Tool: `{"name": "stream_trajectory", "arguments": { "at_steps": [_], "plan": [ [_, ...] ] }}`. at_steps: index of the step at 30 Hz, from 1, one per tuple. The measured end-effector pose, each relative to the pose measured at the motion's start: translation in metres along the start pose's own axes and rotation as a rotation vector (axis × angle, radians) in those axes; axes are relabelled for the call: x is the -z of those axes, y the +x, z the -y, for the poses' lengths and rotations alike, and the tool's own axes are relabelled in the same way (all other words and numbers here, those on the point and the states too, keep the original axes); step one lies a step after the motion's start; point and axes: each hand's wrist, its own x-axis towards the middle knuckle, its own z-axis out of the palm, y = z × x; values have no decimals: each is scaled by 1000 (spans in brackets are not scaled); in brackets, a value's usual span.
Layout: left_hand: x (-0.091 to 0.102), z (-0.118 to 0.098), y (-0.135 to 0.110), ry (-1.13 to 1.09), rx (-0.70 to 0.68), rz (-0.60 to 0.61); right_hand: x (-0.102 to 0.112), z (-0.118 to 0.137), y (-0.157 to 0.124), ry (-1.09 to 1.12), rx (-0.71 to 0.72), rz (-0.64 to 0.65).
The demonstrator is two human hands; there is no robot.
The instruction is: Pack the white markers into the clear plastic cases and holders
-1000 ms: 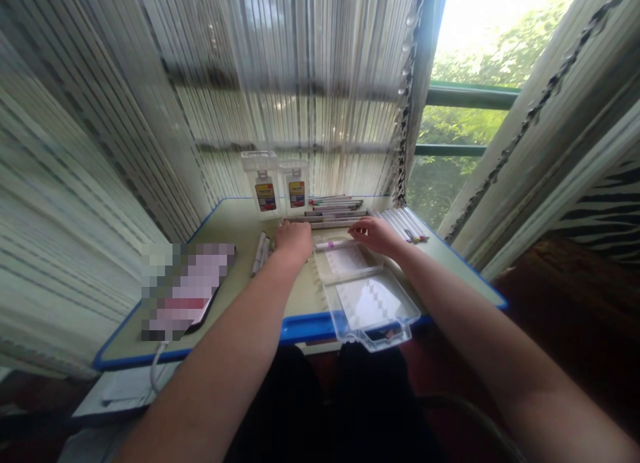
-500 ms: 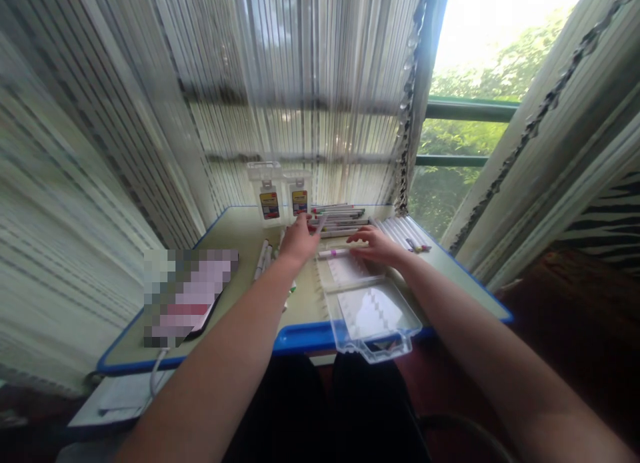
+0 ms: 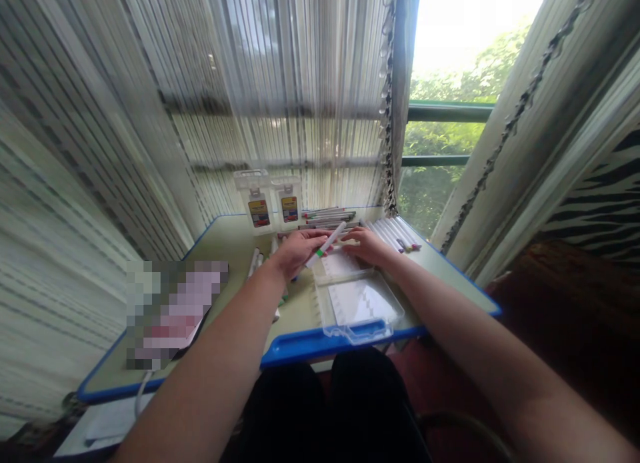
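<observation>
My left hand [image 3: 296, 251] is closed round a white marker [image 3: 327, 243] with a green band, held slanted above the far end of an open clear plastic case [image 3: 357, 301]. My right hand [image 3: 369, 245] rests beside it at the case's far end, fingers curled over something I cannot make out. Just beyond both hands lies a row of markers [image 3: 327, 217]. More white markers [image 3: 395, 233] lie in a row to the right of my right hand.
The blue-rimmed table [image 3: 320, 341] stands against striped curtains [image 3: 150, 116]. Two clear upright cases [image 3: 270, 203] with labels stand at the back. A blurred-out flat object [image 3: 173, 309] lies at the left with a cable. A few loose markers [image 3: 256, 259] lie left of my left hand.
My left hand reached to the marker row, took a marker and drew it back over the case. The right hand stayed at the case's far end. The view shifted slightly.
</observation>
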Motion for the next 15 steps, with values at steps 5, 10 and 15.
{"name": "stream_trajectory", "arguments": {
  "at_steps": [5, 10, 15],
  "plan": [
    [3, -13, -10, -52, 301, 39, 10, 11, -1, 26, -42, 42],
    [5, -18, -15, 29, 273, 53, 23, 18, -3, 39, -59, -31],
    [7, -14, -8, 3, 264, 36, 32, 31, -6, 248, 82, -168]
  ]
}}
